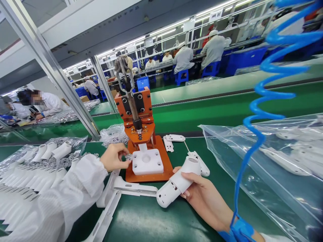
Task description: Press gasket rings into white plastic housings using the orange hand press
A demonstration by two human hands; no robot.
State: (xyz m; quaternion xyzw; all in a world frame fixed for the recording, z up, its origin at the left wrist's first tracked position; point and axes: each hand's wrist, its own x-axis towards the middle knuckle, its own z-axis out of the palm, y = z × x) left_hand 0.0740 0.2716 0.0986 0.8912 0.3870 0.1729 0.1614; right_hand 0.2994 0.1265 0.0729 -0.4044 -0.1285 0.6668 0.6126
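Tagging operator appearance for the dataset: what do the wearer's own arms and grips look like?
Left grip: no glove; loose white left sleeve with fine, faint lines and a gathered cuff. Right grip: no glove; blue wrist strap with a coiled blue cord rising from it; white right sleeve just showing at the bottom edge.

Factory assembly floor: white-coated workers (183,59) on blue stools (181,77), an orange press (137,123) on a green worktop (141,215).

Green bench (141,218) — orange press (139,130), loose white shells (137,189); clear bag (222,151) of white parts (285,162)
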